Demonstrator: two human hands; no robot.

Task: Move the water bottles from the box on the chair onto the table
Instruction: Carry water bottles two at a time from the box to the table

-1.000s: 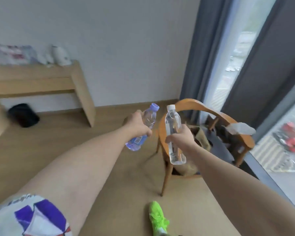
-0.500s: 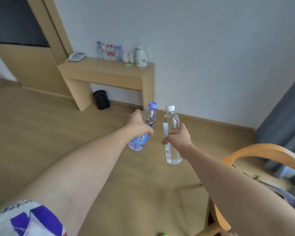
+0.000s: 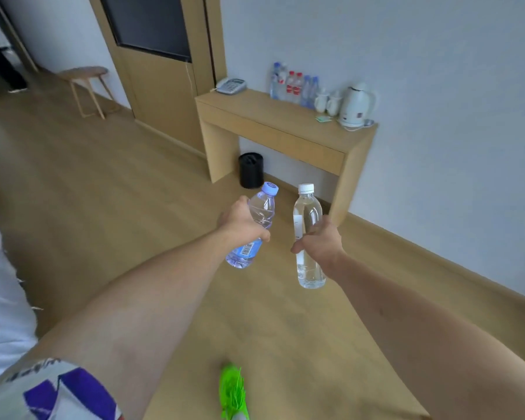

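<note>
My left hand (image 3: pixel 242 221) grips a tilted clear bottle with a blue cap (image 3: pixel 262 207) around its middle. My right hand (image 3: pixel 320 245) holds an upright clear bottle with a white cap (image 3: pixel 307 213) the same way. Both are carried in the air over the wooden floor. Ahead against the wall stands the light wooden table (image 3: pixel 273 122), with several water bottles (image 3: pixel 294 84) lined up at its back edge. The chair and the box are out of view.
On the table are a telephone (image 3: pixel 231 85), two white cups (image 3: pixel 328 101) and a white kettle (image 3: pixel 355 105). A black bin (image 3: pixel 251 170) sits under the table. A wooden door (image 3: pixel 152 65) and a stool (image 3: pixel 85 86) are to the left; my green shoe (image 3: pixel 233 392) is below.
The view has swung left, away from the chair, and the table has come closer and more central. Both hands keep their bottles.
</note>
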